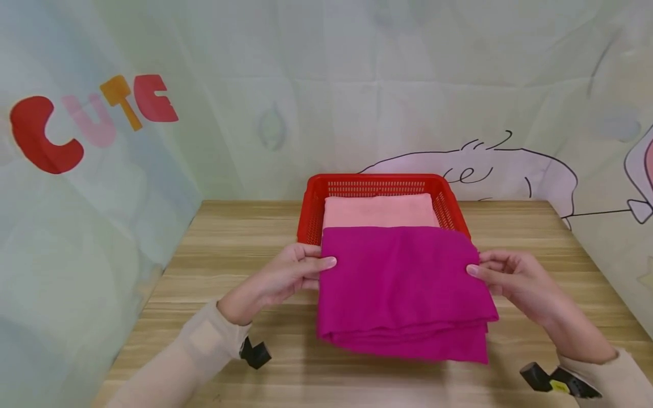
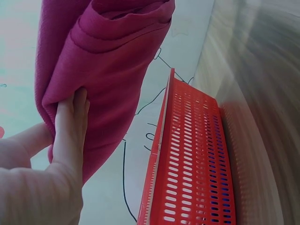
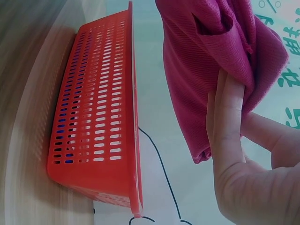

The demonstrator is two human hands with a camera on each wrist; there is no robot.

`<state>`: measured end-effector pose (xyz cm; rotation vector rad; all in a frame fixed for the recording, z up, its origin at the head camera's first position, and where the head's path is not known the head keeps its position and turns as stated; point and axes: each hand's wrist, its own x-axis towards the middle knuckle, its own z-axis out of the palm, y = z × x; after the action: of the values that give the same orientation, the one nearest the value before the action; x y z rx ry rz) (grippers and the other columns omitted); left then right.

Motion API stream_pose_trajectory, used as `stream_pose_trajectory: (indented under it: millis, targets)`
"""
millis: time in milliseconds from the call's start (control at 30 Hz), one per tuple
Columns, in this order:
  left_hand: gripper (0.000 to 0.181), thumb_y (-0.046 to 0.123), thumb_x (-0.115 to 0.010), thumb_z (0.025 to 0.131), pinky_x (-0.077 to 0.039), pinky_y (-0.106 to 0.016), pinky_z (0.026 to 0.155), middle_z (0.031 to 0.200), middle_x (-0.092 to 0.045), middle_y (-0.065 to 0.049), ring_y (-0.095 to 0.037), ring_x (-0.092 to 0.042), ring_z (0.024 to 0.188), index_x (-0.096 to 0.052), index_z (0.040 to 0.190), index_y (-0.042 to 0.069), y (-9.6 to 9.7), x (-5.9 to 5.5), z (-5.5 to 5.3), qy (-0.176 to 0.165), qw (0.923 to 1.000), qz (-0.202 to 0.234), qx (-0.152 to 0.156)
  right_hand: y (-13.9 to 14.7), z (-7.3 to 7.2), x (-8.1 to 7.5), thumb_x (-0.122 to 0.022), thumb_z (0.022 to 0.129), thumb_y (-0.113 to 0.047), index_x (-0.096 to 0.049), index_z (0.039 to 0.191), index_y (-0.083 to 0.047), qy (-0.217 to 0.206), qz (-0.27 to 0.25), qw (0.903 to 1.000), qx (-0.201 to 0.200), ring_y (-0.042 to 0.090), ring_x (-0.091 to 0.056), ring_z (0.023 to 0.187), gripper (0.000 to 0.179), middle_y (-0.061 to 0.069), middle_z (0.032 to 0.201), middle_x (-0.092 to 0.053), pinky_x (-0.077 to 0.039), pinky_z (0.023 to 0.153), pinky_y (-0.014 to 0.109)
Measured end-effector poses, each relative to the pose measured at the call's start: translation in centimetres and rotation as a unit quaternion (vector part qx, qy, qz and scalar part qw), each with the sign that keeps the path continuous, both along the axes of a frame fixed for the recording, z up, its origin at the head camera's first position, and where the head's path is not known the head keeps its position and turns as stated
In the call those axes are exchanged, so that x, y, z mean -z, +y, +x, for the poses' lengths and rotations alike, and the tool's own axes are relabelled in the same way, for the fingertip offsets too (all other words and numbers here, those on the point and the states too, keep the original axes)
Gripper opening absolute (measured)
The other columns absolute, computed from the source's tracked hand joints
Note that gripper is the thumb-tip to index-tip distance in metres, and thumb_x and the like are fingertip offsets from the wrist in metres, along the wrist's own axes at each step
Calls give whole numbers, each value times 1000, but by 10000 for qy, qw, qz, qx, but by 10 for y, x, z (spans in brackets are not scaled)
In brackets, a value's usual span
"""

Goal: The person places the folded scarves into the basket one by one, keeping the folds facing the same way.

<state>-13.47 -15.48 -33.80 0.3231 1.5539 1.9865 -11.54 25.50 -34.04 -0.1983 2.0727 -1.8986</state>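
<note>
A folded magenta cloth point(image 1: 403, 283) hangs between both hands, in front of and partly over a red plastic basket point(image 1: 377, 180). My left hand point(image 1: 288, 275) pinches its left edge, thumb on top and fingers underneath; the left wrist view shows those fingers point(image 2: 72, 126) under the folded layers. On the opposite side, my right hand point(image 1: 515, 277) pinches the right edge the same way, its fingers point(image 3: 227, 117) beneath the cloth. Both wrist views show the cloth raised above the basket's rim. Inside the basket lies a folded pink cloth point(image 1: 380, 211), its front part hidden by the magenta one.
The basket stands on a wood-grain table point(image 1: 245, 226) near its back edge. Behind and to the left hangs a printed backdrop point(image 1: 245, 85) with coloured letters and line drawings. Something blue shows through the basket's slots in both wrist views.
</note>
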Motion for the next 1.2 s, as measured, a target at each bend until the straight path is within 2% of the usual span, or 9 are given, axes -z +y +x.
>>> stream_pose_trajectory:
  millis: [233,367,533,767,1000,1200]
  targets:
    - [22,0,-54,100,-60,-37,81,98,-73,-10,-22,-72,86,-63,118,-9,2,-5,-6,-73,9998,-46,-184,-2,-7,-3,-60,97,3,-73,98,-11,183,-254,9995,-100,17,-71,73,19,5,87,-74,-60,70,29]
    - [20,0,-54,100,-60,-37,80,97,-72,-9,-21,-72,84,-64,115,-8,3,-7,-8,-93,9996,-80,-258,-3,-10,-4,-61,97,1,-73,99,-12,139,-171,9997,-67,18,-71,73,17,6,88,-74,-60,72,29]
    - [18,0,-54,100,-60,-35,79,95,-73,-8,-20,-72,82,-66,113,-5,5,-8,-10,-78,9995,-105,-275,-2,-13,-5,-61,98,-1,-73,100,-11,77,-46,10000,-22,19,-71,74,16,6,88,-74,-60,72,29]
    - [20,-1,-52,101,-60,-35,79,95,-73,-8,-20,-72,83,-64,115,-7,3,-9,-16,17,9996,-78,-266,-3,-20,-8,-61,98,0,-72,98,-12,234,-35,9996,-125,17,-70,73,16,5,86,-73,-59,72,28]
    - [19,-1,-51,101,-60,-35,80,95,-73,-8,-20,-72,83,-67,109,-1,2,-10,-23,-46,9995,-39,-323,-4,-29,-11,-59,98,3,-72,97,-11,256,-307,9990,-203,15,-69,70,19,4,84,-72,-59,68,26]
    - [20,-1,-50,101,-59,-35,81,97,-73,-8,-20,-72,84,-65,114,-5,2,-13,-27,-37,9994,-48,-327,-4,-36,-17,-60,98,0,-72,98,-12,222,-23,9997,-90,16,-69,71,17,4,85,-73,-59,70,27]
